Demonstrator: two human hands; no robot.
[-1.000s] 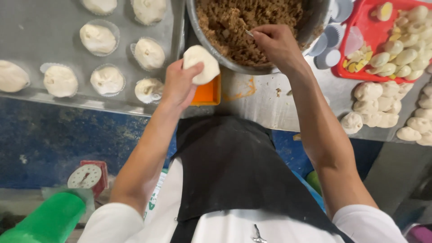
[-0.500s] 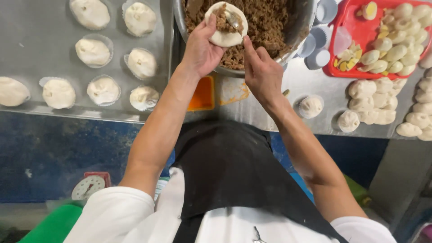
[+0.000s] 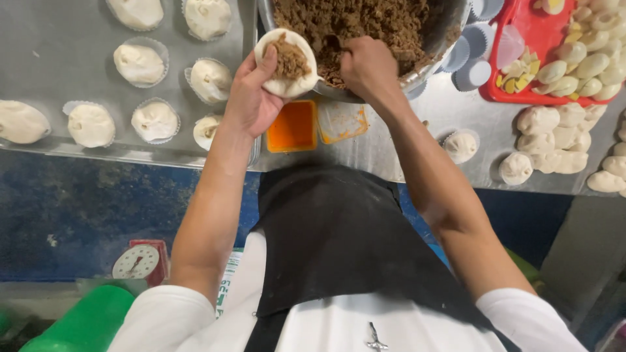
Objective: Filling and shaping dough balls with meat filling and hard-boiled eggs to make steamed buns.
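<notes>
At twelve o'clock: left hand (image 3: 251,98) cradles round white dough disc (image 3: 285,63) holding brown filling; soft, tearable, support underneath. Right hand (image 3: 366,65) clenched in steel bowl (image 3: 430,62).

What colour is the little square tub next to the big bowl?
Orange: the little square tub shows best in the head view.

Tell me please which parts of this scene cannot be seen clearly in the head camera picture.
- Right hand: fingertips are buried in the brown filling; whether they hold a tool cannot be told.
- Metal bowl: its far side is cut off by the top edge.
- Dough disc in the left hand: its underside is hidden by the palm.
- Red tray: cut off by the top and right edges.
</notes>
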